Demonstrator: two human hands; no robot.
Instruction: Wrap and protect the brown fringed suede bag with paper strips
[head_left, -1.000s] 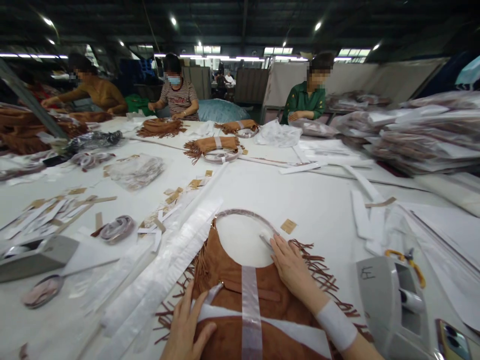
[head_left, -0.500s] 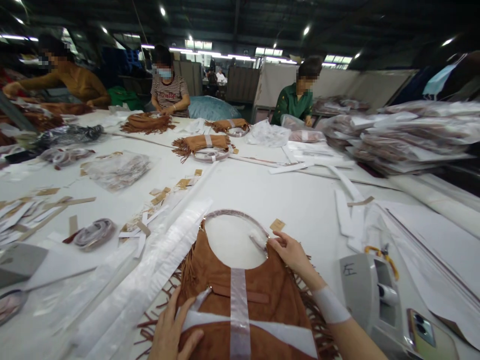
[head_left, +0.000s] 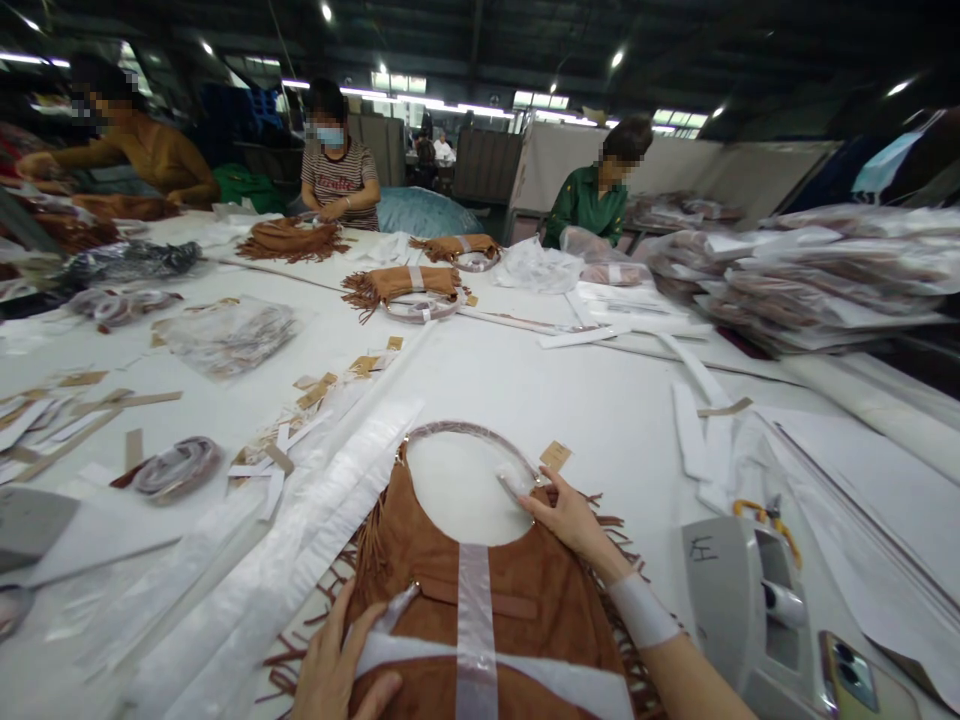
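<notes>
The brown fringed bag [head_left: 551,590] lies flat on the white desk [head_left: 480,375] right in front of me, its curved, wrapped handle [head_left: 474,428] pointing away. A translucent band [head_left: 475,625] runs down its middle, over a white sheet [head_left: 559,680] that crosses the body.

I have my left hand [head_left: 337,655] on the bag's left side, fingers spread and open, gripping nothing. My right hand [head_left: 566,515] is at the upper right corner, where the handle joins; its fingers are bent with the thumb near them, but I can't tell whether they pinch anything. A tan tag [head_left: 555,456] lies just beyond that hand.

To my right sit a grey dispenser [head_left: 739,600] and a phone [head_left: 851,672]; to my left, a wrapped coil [head_left: 178,467]. Farther off I see a rolled brown bag [head_left: 416,284], a stack of plastic-wrapped goods [head_left: 832,280], and a person in green [head_left: 589,210] across the desk.
</notes>
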